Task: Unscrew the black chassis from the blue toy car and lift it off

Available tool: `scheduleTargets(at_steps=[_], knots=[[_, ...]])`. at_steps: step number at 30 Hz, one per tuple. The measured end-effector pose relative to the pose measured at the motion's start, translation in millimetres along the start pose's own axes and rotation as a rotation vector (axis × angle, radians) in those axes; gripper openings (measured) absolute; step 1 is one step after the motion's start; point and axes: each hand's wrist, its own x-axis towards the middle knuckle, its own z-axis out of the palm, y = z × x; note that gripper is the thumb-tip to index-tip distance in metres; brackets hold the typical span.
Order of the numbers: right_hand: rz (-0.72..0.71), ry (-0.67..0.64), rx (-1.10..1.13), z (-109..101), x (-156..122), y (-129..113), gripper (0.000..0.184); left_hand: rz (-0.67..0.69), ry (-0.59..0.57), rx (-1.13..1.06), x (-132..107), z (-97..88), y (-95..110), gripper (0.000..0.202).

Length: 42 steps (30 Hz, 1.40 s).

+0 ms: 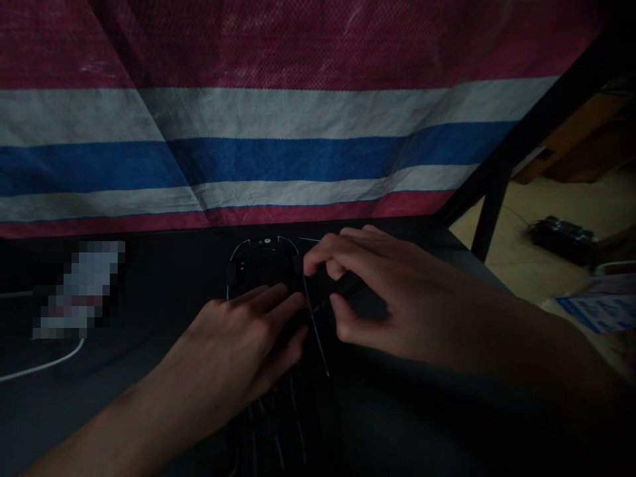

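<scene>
A black device [265,262] with thin pale-blue edge lines lies on the dark table, its details lost in the dim light. Over its near part my left hand [253,324] is closed, the fingers bent down onto it and the tips partly hidden. My right hand [377,285] hovers at its right side, with thumb and forefinger curved and apart and no object visible in their grip. Behind those fingers is a dark ribbed piece [350,283]. A thin straight line, perhaps a wire or edge, slants down between the hands. Below my left hand, dark strap-like parts [273,430] show a small red light.
On the left of the table [149,278] lies a blurred-out flat object [82,288] with a white cable [50,366]. A red, white and blue striped sheet [278,156] hangs behind. A dark frame post [489,212] stands at right, with items on the floor [521,232] beyond.
</scene>
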Motion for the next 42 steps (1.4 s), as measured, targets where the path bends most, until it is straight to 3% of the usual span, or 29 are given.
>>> scheduleTargets(at_steps=[4,8,11,13,15,18,21,25,27,33,35,38,42], knots=[[0.087,-0.011,-0.027,1.0,-0.3,-2.8,0.011,0.011,0.014,0.006,0.9,-0.8,-0.9,0.027],[0.100,0.008,0.060,2.2,-1.6,-0.7,0.021,0.000,-0.016,0.000,0.5,-1.8,-0.7,0.024],[0.131,-0.030,0.104,2.7,-2.8,3.0,0.011,-0.003,-0.020,-0.011,0.9,-3.4,-0.3,0.024],[0.120,-0.025,0.109,3.1,-3.6,5.0,0.016,0.002,-0.018,-0.020,1.7,-4.2,-0.1,0.024],[0.117,0.004,0.072,3.5,-3.8,5.8,0.019,0.011,-0.015,-0.024,2.3,-4.6,0.3,0.023],[0.133,0.025,0.029,4.2,-2.5,5.4,0.007,0.009,-0.012,-0.016,2.7,-4.2,1.3,0.024],[0.102,0.038,0.040,5.4,-0.1,4.6,0.016,0.007,-0.018,-0.009,2.8,-3.0,1.7,0.024],[0.098,0.071,0.023,8.7,2.0,4.1,0.006,0.002,-0.010,0.005,2.7,-1.9,1.4,0.025],[0.066,0.091,0.020,10.3,2.6,2.9,0.011,-0.004,0.000,0.018,2.0,-2.0,2.2,0.025],[0.105,0.107,-0.162,10.5,7.1,-2.7,0.010,-0.022,0.062,0.072,-1.0,-0.8,11.0,0.030],[0.044,0.078,-0.090,7.9,8.8,-2.7,0.005,-0.031,0.079,0.097,-0.7,1.0,14.3,0.029],[-0.059,0.047,0.001,2.2,9.6,-1.6,0.019,-0.033,0.093,0.114,0.4,2.9,17.3,0.028],[-0.116,-0.003,0.056,-4.9,6.4,-1.4,0.020,-0.056,0.099,0.106,0.7,1.9,17.2,0.031]])
